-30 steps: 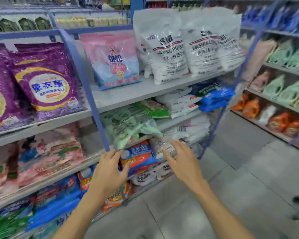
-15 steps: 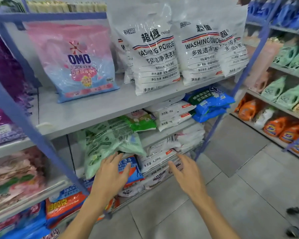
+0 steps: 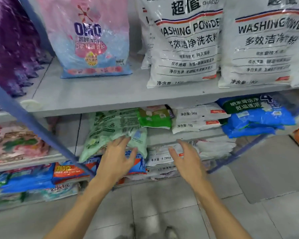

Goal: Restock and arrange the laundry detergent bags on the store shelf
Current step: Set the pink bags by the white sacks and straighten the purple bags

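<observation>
I'm reaching left hand (image 3: 116, 158) and right hand (image 3: 187, 160), fingers spread wide and empty, toward the slumping pale green plastic detergent bag (image 3: 109, 133) at centre frame; I'm planning on cupping its sagging underside.

The pink bag (image 3: 91, 40) reads "OMO", two white bags (image 3: 185, 44) read "WASHING POWDER", and a lower white sack (image 3: 162, 156) reads "4.28Kg".

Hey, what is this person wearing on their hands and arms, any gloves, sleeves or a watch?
Nothing shows. The left hand and right hand are bare, with no gloves or rings visible. Both forearms are uncovered down to the frame's lower edge: no sleeve, watch or bracelet in view.
</observation>
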### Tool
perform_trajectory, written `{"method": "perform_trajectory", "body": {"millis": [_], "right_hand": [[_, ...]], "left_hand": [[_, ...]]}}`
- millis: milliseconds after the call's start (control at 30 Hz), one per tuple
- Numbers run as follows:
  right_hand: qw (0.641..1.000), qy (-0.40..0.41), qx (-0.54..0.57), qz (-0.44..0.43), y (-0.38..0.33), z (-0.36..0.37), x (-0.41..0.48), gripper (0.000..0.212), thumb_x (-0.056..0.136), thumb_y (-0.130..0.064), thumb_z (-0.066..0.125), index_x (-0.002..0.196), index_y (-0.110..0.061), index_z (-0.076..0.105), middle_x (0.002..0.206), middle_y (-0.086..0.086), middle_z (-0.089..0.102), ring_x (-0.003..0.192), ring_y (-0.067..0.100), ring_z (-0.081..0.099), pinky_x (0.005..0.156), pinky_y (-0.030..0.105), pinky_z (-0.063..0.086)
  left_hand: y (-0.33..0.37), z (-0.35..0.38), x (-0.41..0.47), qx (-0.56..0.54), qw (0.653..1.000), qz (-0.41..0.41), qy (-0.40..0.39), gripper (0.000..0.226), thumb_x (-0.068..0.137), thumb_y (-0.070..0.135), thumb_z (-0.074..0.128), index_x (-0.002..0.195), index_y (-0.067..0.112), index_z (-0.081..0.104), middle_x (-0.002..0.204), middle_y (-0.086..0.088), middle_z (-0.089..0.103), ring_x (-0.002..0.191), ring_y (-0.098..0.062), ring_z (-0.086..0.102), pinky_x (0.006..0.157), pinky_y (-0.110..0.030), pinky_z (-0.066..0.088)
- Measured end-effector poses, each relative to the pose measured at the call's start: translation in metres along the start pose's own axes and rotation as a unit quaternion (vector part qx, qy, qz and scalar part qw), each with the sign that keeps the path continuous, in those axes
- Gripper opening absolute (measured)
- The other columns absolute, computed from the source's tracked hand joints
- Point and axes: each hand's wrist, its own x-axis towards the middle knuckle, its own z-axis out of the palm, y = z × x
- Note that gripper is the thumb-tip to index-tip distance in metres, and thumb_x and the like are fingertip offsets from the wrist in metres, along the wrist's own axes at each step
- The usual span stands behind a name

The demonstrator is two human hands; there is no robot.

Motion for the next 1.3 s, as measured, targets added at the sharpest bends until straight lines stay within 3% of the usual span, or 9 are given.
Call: {"method": "perform_trajectory", "body": {"millis": [267,500,633,767,867,1000,1067,1167,1300], "right_hand": [[0.994,-0.063,0.023,-0.087,0.022,-0.014,0.052,0.057,0.102,-0.053,0.051,0.151,-0.024,0.046,0.156,-0.003,0.046,0.144,0.016,0.040,0.115,0.038,0.036],[0.990,-0.070,0.050,-0.114,0.040,0.003,0.101,0.057,0.101,-0.054,0.053,0.150,-0.026,0.047,0.155,-0.004,0.047,0.143,0.017,0.042,0.118,0.043,0.037],[0.988,-0.071,0.060,-0.123,0.032,0.027,0.137,0.038,0.103,-0.049,0.052,0.138,-0.036,0.052,0.127,-0.008,0.059,0.120,0.015,0.055,0.098,0.033,0.045],[0.990,-0.049,0.019,-0.134,0.022,0.059,0.169,0.029,0.104,-0.046,0.050,0.128,-0.029,0.048,0.108,-0.001,0.063,0.093,0.024,0.065,0.071,0.028,0.041],[0.996,0.001,0.028,-0.088,0.019,0.081,0.188,0.049,0.104,-0.043,0.051,0.142,-0.014,0.041,0.132,0.013,0.055,0.117,0.034,0.057,0.087,0.036,0.043],[0.990,0.047,0.121,-0.054,0.014,0.099,0.211,0.048,0.099,-0.040,0.060,0.127,-0.001,0.054,0.128,0.016,0.058,0.119,0.031,0.053,0.100,0.043,0.045],[0.963,0.007,0.270,0.008,0.010,0.096,0.215,0.035,0.092,-0.033,0.070,0.116,-0.008,0.065,0.114,0.010,0.070,0.109,0.031,0.065,0.097,0.044,0.052],[0.904,-0.089,0.412,0.076,0.015,0.084,0.212,0.034,0.080,-0.014,0.083,0.111,-0.012,0.070,0.106,0.006,0.076,0.102,0.029,0.072,0.094,0.042,0.057],[0.797,-0.264,0.528,0.124,0.022,0.075,0.189,0.034,0.083,-0.005,0.067,0.117,-0.005,0.072,0.115,0.013,0.076,0.105,0.034,0.073,0.089,0.047,0.060]], "left_hand": [[0.034,0.033,-0.002,-0.030,0.990,-0.115,0.078,0.052,0.097,0.041,0.061,0.140,0.012,0.058,0.144,-0.007,0.057,0.135,-0.027,0.049,0.109,-0.043,0.043],[0.035,0.066,0.028,-0.064,0.982,-0.124,0.125,0.055,0.099,0.043,0.058,0.148,0.020,0.048,0.146,-0.005,0.055,0.137,-0.024,0.047,0.109,-0.037,0.039],[0.030,0.083,0.070,-0.111,0.973,-0.120,0.161,0.067,0.097,0.054,0.055,0.152,0.018,0.041,0.146,-0.007,0.054,0.135,-0.024,0.050,0.111,-0.040,0.043],[0.029,0.104,0.117,-0.148,0.961,-0.099,0.210,0.048,0.096,0.051,0.057,0.130,0.017,0.056,0.106,0.004,0.072,0.101,-0.012,0.067,0.085,-0.023,0.049],[0.034,0.116,0.141,-0.216,0.945,-0.074,0.235,0.032,0.097,0.044,0.063,0.119,0.023,0.053,0.078,0.024,0.060,0.066,0.014,0.056,0.062,0.000,0.039],[0.026,0.117,0.167,-0.295,0.905,-0.120,0.283,0.029,0.096,0.037,0.066,0.104,0.009,0.062,0.076,0.011,0.064,0.067,-0.002,0.060,0.054,-0.006,0.039],[0.020,0.112,0.171,-0.345,0.884,-0.126,0.290,0.016,0.097,0.022,0.064,0.096,0.006,0.067,0.076,0.000,0.070,0.072,-0.023,0.068,0.060,-0.018,0.052],[0.024,0.099,0.149,-0.400,0.868,-0.099,0.275,0.005,0.094,0.011,0.065,0.093,0.009,0.070,0.083,-0.006,0.075,0.079,-0.028,0.073,0.072,-0.045,0.061],[0.017,0.084,0.105,-0.474,0.838,-0.153,0.220,0.015,0.092,0.002,0.069,0.098,0.016,0.066,0.081,0.003,0.078,0.075,-0.017,0.076,0.068,-0.031,0.059]]}}
